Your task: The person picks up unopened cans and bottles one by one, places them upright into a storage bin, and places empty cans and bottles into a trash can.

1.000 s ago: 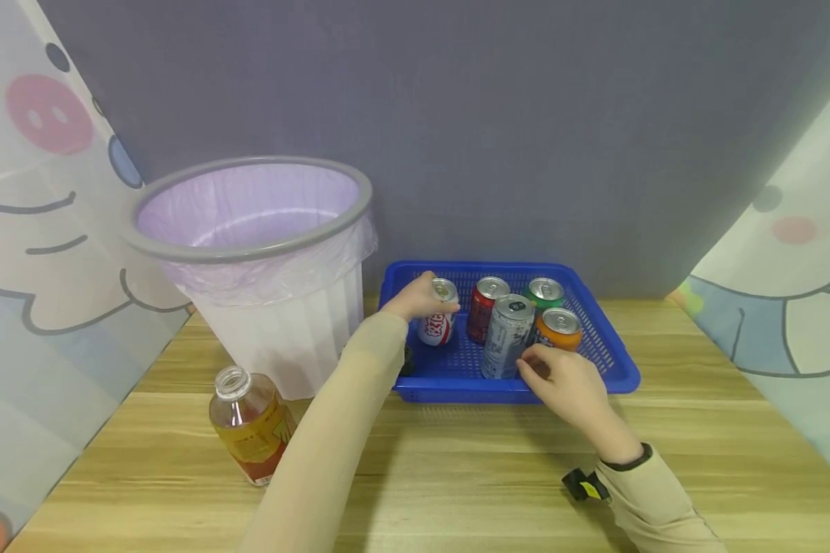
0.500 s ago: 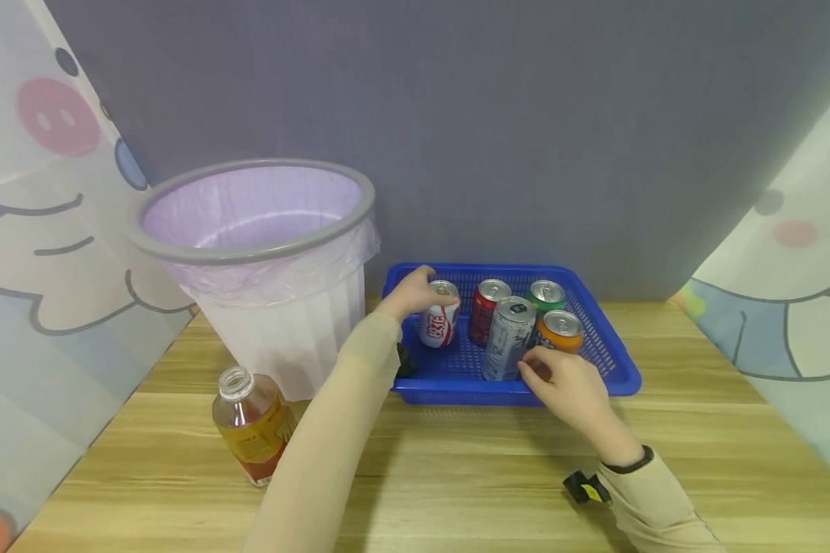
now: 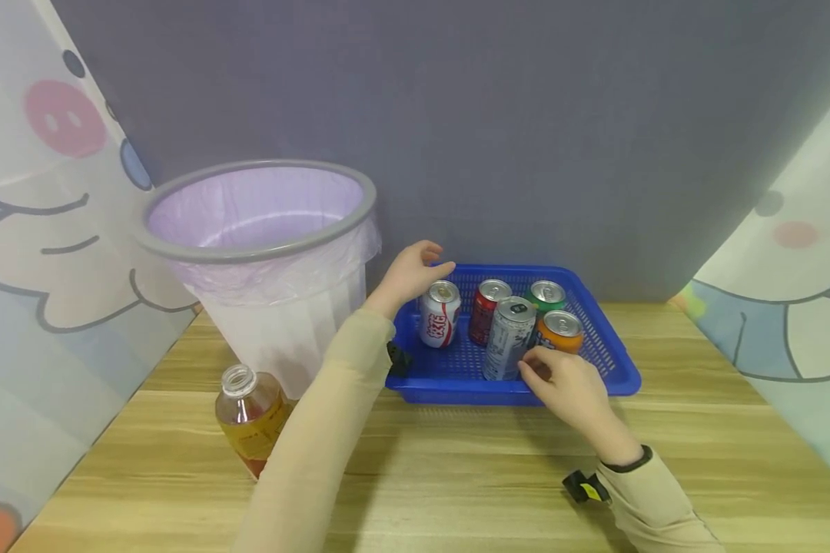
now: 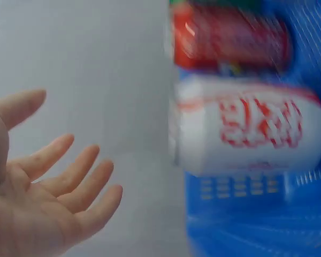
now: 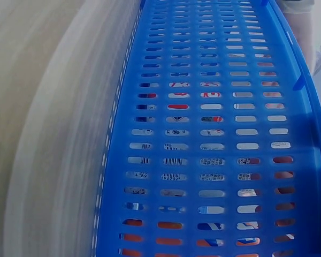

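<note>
In the head view, my left hand (image 3: 411,276) is above the left end of a blue plastic basket (image 3: 621,370), just off the top of an upright white-and-red drink can (image 3: 437,322). In the left wrist view, its fingers are spread, loosely bent and hold nothing; the white can lies apart from them. My right hand (image 3: 572,385) grips the basket's front rim with bent fingers. It is close to a tall silver-grey can (image 3: 506,346) and an orange can (image 3: 562,332). A red can (image 3: 484,315) and a green can (image 3: 546,294) stand behind. The right wrist view shows mainly the slotted basket wall.
A tall white bin (image 3: 277,338) with a grey rim and purple liner stands left of the basket. In front of it, a capless clear bottle (image 3: 249,418) with a yellow label is partly behind my left forearm. A grey panel (image 3: 526,138) rises behind the wooden table (image 3: 470,476).
My left hand has let go of the white can and moved up and slightly left. The can stays upright in the basket. My right hand has stayed at the rim.
</note>
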`<action>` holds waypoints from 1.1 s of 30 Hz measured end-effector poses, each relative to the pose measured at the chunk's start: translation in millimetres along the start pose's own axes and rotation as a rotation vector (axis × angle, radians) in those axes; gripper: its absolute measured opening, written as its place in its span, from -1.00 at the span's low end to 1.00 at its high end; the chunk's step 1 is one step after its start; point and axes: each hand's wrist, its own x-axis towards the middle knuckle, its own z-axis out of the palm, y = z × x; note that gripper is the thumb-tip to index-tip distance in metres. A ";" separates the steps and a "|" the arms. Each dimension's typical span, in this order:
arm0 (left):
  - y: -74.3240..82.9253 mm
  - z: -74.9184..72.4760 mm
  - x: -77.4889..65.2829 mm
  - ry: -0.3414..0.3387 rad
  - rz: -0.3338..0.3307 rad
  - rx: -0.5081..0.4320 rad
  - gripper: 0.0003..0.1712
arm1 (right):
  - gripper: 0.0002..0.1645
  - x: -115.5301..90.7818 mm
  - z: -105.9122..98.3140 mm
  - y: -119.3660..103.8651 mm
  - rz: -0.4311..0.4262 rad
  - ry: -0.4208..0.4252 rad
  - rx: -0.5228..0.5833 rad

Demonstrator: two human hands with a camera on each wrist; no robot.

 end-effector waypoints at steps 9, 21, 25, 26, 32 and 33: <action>23.4 -3.7 -32.2 0.006 0.046 0.047 -0.55 | -0.92 1.7 -2.0 1.8 0.000 0.001 -0.004; 3.4 25.2 -84.5 0.062 0.116 0.067 -0.65 | -0.93 0.1 -4.5 4.8 0.013 -0.009 0.001; -6.7 31.3 -98.1 0.084 0.166 0.128 -0.70 | -0.93 -0.7 -4.6 5.2 0.015 -0.007 0.000; -9.4 32.5 -100.8 0.095 0.176 0.147 -0.71 | -0.93 -0.9 -4.6 5.2 0.014 -0.008 0.001; -23.2 35.3 -111.1 0.188 0.237 0.233 -0.79 | -0.92 -1.3 -4.8 4.6 0.011 -0.013 0.004; -25.3 35.5 -112.6 0.201 0.248 0.243 -0.80 | -0.92 -1.3 -4.8 4.5 0.011 -0.013 0.004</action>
